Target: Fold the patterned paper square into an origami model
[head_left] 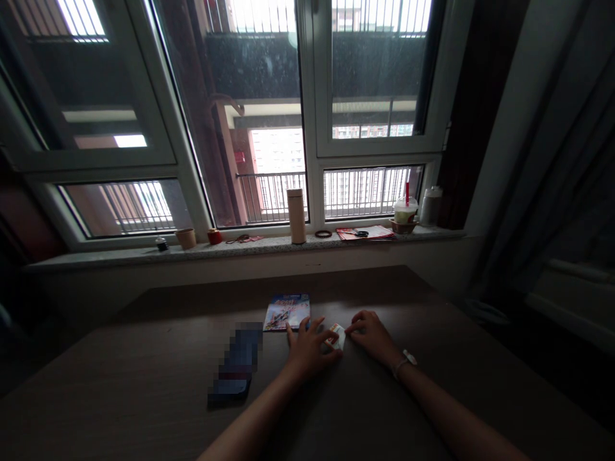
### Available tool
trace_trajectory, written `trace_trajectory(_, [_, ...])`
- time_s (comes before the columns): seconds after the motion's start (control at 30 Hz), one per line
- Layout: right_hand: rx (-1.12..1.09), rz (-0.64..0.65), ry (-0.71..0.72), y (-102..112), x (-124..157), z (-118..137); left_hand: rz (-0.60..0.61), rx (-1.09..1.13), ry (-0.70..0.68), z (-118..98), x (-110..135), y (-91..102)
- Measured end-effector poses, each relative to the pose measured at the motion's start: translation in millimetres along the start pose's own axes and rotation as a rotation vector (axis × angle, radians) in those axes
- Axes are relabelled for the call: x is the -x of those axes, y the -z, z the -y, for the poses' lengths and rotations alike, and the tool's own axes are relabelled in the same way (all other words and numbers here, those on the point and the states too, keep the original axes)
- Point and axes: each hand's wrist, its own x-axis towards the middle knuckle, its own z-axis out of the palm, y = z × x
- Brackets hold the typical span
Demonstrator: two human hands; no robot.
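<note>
Both my hands rest on a dark wooden table (144, 384) and meet over a small folded piece of white paper (337, 335) with coloured print. My left hand (307, 349) lies flat with fingers spread, its thumb and forefinger pressing the paper's left side. My right hand (371, 334) has its fingers curled and pinches the paper's right edge; a bracelet sits on that wrist. A colourful booklet (287, 312) lies just beyond my left hand. A dark flat object (235, 368), blurred out, lies to the left of my left forearm.
A stone windowsill (96, 256) runs behind the table under large windows. On it stand a tall beige flask (296, 215), a small cup (186, 238), a red pot (214, 236), papers with scissors (365, 233), a drink cup with straw (405, 211) and a jar (431, 205). Dark curtains (562, 160) hang at right.
</note>
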Motion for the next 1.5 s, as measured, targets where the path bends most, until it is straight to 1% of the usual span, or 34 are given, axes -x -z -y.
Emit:
trace_trajectory(0.17, [0.015, -0.001, -0.073, 4, 1, 5, -0.01, 0.003, -0.001, 0, 0, 0.0])
trace_trajectory(0.3, [-0.028, 0.011, -0.081, 3, -1, -2, -0.007, 0.023, -0.002, 1, 1, 0.6])
trace_trajectory(0.37, [-0.07, -0.017, -0.096, 1, -2, -6, -0.007, 0.03, -0.008, 1, 2, 0.9])
trace_trajectory(0.5, [-0.087, -0.033, -0.063, -1, -3, -10, -0.016, 0.024, -0.015, 1, 2, 0.6])
trace_trajectory(0.67, [-0.021, -0.011, -0.025, -2, 0, -4, -0.013, 0.009, -0.014, 0, 1, 0.2])
trace_trajectory(0.83, [0.039, -0.039, -0.054, -4, -1, 2, 0.004, -0.009, 0.007, -1, 1, 0.2])
trace_trajectory(1.03, [0.084, -0.064, -0.085, -5, 0, 8, -0.019, 0.0, -0.006, 0, 1, -1.8])
trace_trajectory(1.33, [0.097, -0.037, -0.051, -2, 3, 10, 0.004, 0.006, -0.001, -2, 2, 1.3])
trace_trajectory(1.5, [0.098, -0.012, -0.039, 0, 5, 13, 0.02, -0.027, 0.02, -4, 2, 3.9])
